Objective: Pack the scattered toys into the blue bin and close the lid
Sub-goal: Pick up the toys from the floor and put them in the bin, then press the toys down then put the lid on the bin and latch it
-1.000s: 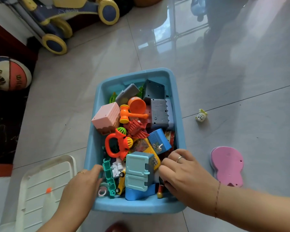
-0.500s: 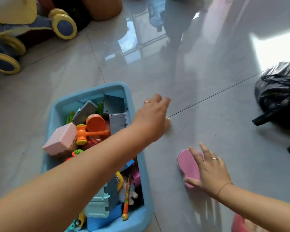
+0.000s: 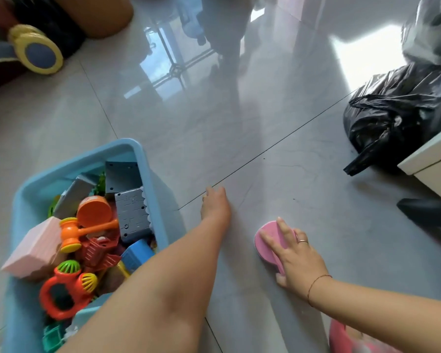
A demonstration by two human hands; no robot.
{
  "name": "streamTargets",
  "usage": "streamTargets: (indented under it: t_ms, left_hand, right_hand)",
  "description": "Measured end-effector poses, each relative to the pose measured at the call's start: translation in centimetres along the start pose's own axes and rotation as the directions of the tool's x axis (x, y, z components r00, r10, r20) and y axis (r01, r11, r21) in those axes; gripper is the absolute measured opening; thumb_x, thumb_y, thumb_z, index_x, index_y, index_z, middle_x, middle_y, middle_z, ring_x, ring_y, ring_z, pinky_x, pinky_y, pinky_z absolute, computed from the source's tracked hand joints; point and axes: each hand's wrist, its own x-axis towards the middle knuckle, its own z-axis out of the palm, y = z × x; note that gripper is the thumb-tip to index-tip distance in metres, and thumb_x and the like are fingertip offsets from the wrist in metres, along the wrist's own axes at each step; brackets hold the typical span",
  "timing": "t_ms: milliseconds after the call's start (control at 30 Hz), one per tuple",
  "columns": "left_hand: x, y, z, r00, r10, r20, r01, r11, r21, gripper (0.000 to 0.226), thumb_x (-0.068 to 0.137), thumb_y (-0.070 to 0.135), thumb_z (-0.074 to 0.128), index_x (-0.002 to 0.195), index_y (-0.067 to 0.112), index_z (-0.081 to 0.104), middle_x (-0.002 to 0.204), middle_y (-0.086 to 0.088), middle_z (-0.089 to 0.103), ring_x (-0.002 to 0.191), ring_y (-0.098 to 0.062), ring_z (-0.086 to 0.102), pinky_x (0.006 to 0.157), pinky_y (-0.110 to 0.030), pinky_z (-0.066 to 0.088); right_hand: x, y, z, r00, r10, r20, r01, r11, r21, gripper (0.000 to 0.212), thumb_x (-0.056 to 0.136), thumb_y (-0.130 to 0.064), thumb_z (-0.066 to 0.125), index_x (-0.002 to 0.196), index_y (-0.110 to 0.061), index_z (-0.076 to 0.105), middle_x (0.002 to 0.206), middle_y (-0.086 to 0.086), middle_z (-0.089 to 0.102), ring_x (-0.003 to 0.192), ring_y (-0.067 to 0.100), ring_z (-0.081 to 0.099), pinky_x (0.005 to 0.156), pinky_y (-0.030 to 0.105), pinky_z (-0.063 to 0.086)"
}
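The right hand [image 3: 294,256] lies flat, fingers apart, on the pink toy [image 3: 267,238] to pick it up for the blue bin [image 3: 148,171], while the left hand [image 3: 215,207] reaches across the floor [image 3: 278,179], its grip hidden.

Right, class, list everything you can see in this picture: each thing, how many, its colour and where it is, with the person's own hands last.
Bin: one, blue, lower left floor, lid off, full of toys.
Toy hammer: one, orange and yellow, atop the toys.
Pink block: one, bin's left side.
Grey panels: several, bin's far end.
Flat pink toy: one, floor right of bin.
Bin bag: one, black, far right.
Left hand: reaching across, on the floor.
Right hand: on the flat pink toy.
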Motion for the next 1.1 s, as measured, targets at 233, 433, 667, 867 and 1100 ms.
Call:
streamTargets:
  t_ms: [233,433,667,867,1100]
  left_hand:
    - [-6.7,0.8,-4.5,0.989,0.137,-0.063,-0.149,0.952,-0.268,0.038,0.091,0.019,0.052,0.129,0.015,0.047,0.129,-0.011,0.046,0.112,-0.031,0.052,0.091,-0.036,0.042]
    - [-19.1,-5.9,-11.2,0.867,0.112,-0.486,-0.369,0.799,-0.475,0.045,0.088,0.023,0.062,0.130,0.020,0.047,0.115,0.001,0.059,0.101,-0.015,0.057,0.084,-0.020,0.041]
    - [-25.5,-17.6,-12.0,0.744,-0.424,-0.516,-0.073,0.716,-0.694,0.044,0.087,0.023,0.065,0.126,0.024,0.046,0.114,-0.005,0.062,0.096,-0.021,0.060,0.078,-0.030,0.047]
    - [-26.8,-22.1,-8.8,0.839,-0.481,-0.254,0.316,0.811,-0.491,0.074,0.092,0.055,0.042,0.151,0.023,0.011,0.160,-0.002,0.013,0.146,-0.023,0.012,0.117,-0.048,0.013]
    - [-28.5,-25.0,-6.0,0.764,-0.628,-0.150,0.415,0.656,-0.631,0.063,0.098,0.018,0.042,0.151,0.027,0.010,0.150,-0.008,0.028,0.130,-0.028,0.037,0.101,-0.039,0.038]
  right_hand:
    - [0.1,-1.3,-3.0,0.973,0.209,0.102,-0.233,0.873,0.428,0.085,0.072,-0.032,0.065,0.144,-0.036,0.019,0.149,0.006,0.013,0.125,0.036,0.035,0.095,0.036,0.044]
    - [-2.7,-4.3,-12.6,0.963,0.018,0.269,-0.264,0.278,0.924,0.068,0.068,-0.022,0.066,0.132,-0.024,0.042,0.112,0.006,0.059,0.092,0.020,0.063,0.065,0.030,0.049]
    - [-5.2,-15.9,-20.7,0.821,-0.488,0.295,-0.375,-0.073,0.924,0.019,0.075,-0.017,0.049,0.090,-0.009,0.059,0.071,0.008,0.060,0.061,0.018,0.062,0.059,0.029,0.055]
    - [-5.5,-23.2,-14.0,0.942,-0.142,0.304,-0.327,-0.190,0.926,0.045,0.086,-0.022,0.050,0.126,-0.002,0.050,0.117,0.021,0.061,0.108,0.039,0.057,0.099,0.044,0.045]
    - [-9.6,-22.8,-8.2,0.873,0.283,-0.398,0.115,0.673,0.731,0.033,0.080,-0.007,0.059,0.112,-0.012,0.058,0.105,0.005,0.057,0.096,0.023,0.056,0.085,0.035,0.049]
